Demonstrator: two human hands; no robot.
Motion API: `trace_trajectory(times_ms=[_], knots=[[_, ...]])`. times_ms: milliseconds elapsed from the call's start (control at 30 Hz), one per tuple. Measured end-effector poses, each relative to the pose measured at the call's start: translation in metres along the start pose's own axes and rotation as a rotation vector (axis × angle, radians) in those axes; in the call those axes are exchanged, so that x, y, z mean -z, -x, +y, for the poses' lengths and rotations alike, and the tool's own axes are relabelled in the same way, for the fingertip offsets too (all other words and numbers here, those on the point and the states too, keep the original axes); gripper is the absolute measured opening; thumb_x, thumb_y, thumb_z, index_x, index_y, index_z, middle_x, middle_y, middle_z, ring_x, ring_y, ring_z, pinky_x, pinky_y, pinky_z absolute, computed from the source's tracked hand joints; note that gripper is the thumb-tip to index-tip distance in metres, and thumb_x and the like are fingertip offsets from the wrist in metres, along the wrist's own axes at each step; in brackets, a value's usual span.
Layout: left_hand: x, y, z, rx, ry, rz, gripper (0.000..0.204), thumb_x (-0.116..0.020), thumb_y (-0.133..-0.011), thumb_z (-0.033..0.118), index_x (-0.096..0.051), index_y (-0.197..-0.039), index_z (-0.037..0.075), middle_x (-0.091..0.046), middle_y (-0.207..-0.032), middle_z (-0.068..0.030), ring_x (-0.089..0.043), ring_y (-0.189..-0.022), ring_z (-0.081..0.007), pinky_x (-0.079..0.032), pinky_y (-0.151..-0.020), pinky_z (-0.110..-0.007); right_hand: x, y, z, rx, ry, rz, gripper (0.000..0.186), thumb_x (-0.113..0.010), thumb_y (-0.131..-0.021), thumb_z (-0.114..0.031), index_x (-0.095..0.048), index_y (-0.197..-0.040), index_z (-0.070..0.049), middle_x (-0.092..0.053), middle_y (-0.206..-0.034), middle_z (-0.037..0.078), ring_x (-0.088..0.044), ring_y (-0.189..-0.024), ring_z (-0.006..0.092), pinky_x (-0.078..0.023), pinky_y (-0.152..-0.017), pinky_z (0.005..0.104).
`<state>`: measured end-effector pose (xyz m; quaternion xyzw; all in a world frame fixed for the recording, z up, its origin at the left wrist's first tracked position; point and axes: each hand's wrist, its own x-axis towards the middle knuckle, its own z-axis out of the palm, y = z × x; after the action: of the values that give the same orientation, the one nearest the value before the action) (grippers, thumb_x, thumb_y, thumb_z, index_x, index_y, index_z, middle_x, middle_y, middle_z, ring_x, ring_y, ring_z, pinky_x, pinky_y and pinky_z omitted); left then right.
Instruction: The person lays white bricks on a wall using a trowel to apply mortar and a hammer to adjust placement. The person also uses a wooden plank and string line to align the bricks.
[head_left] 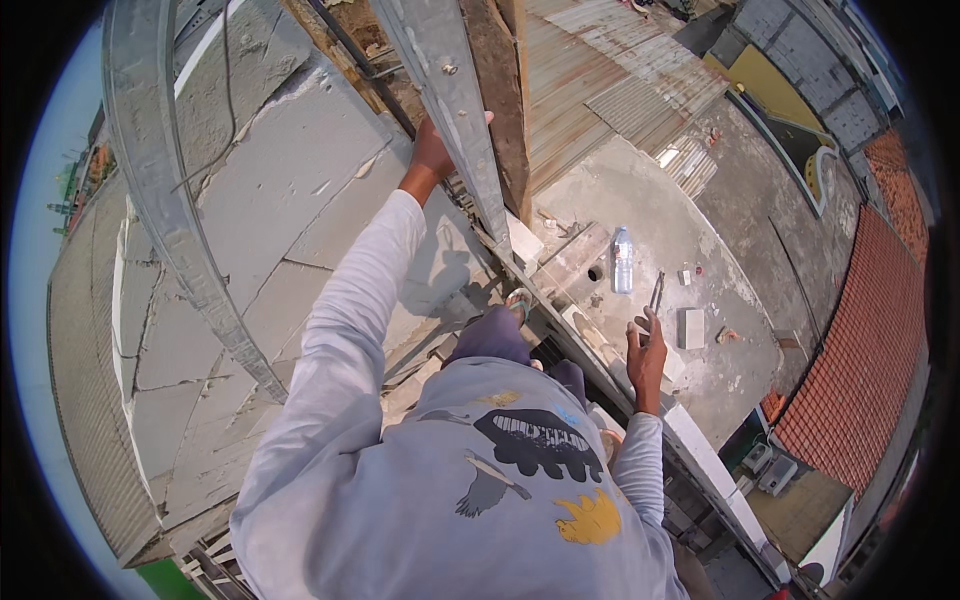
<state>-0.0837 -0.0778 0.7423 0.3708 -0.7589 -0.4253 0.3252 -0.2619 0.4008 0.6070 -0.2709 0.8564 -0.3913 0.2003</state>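
My left hand (430,155) reaches up and is closed round the edge of a grey metal channel (450,95) that stands upright in front of me. The fingers pass partly behind the metal, where I cannot see them. Beside the channel runs a brown wooden board (497,110). My right hand (647,355) is held out low on the right, above the wall edge. From its fingers points a slim dark metal tool (657,290) with what looks like two prongs; its exact kind is too small to tell.
A grey block wall (270,190) rises on the left, crossed by a curved metal strip (165,170). Far below lies a concrete slab (720,290) with a plastic bottle (622,262) and a white block (691,328). Rusty corrugated sheets (570,90) and a red tiled roof (840,360) lie beyond.
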Motion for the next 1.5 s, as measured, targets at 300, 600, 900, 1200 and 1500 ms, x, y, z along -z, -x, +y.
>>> trace_trajectory(times_ms=[300,600,900,1200,1500], knots=[[-0.007,0.159,-0.05,0.092,0.534,0.225,0.039,-0.067,-0.104,0.017,-0.057,-0.136,-0.004,-0.067,-0.134,-0.0199,-0.064,-0.128,-0.0246,-0.048,-0.111,-0.036,0.052,0.089,0.046,-0.03,-0.039,0.046,0.05,-0.065,-0.106,-0.023,-0.051,-0.147,0.001,-0.072,-0.114,0.018,-0.072,-0.085,0.0186,-0.055,-0.073,0.0299],[-0.042,0.425,-0.182,0.495,0.253,0.226,0.034,-0.068,-0.103,0.024,-0.066,-0.126,-0.001,-0.073,-0.122,-0.0193,-0.07,-0.118,-0.0272,-0.054,-0.099,-0.037,0.06,0.062,-0.019,0.078,0.058,-0.071,0.048,-0.062,-0.106,-0.022,-0.053,-0.147,0.0,-0.072,-0.115,0.019,-0.074,-0.09,0.0225,-0.057,-0.078,0.0337],[-0.045,0.592,-0.305,0.819,-0.161,-0.033,0.047,-0.066,-0.094,0.044,-0.072,-0.118,0.004,-0.075,-0.118,-0.0198,-0.072,-0.111,-0.036,-0.056,-0.098,-0.045,0.029,0.044,-0.066,0.197,0.167,-0.203,0.048,-0.064,-0.105,-0.026,-0.056,-0.146,-0.003,-0.075,-0.113,0.017,-0.073,-0.093,0.0189,-0.055,-0.082,0.0329],[-0.026,0.533,-0.285,0.768,-0.109,0.104,0.044,-0.069,-0.092,0.04,-0.074,-0.115,0.003,-0.076,-0.112,-0.0224,-0.072,-0.109,-0.0394,-0.056,-0.097,-0.046,0.02,0.059,-0.065,0.169,0.089,-0.243,0.045,-0.064,-0.106,-0.027,-0.059,-0.142,0.0,-0.072,-0.112,0.018,-0.075,-0.093,0.0229,-0.059,-0.082,0.0335],[-0.044,0.503,-0.281,0.649,-0.034,0.195,0.041,-0.07,-0.093,0.038,-0.075,-0.111,0.001,-0.076,-0.111,-0.0232,-0.071,-0.109,-0.0412,-0.055,-0.095,-0.046,0.021,0.074,-0.051,0.125,0.104,-0.285,0.042,-0.062,-0.106,-0.022,-0.058,-0.14,0.002,-0.071,-0.119,0.02,-0.076,-0.097,0.0248,-0.058,-0.083,0.0346]])
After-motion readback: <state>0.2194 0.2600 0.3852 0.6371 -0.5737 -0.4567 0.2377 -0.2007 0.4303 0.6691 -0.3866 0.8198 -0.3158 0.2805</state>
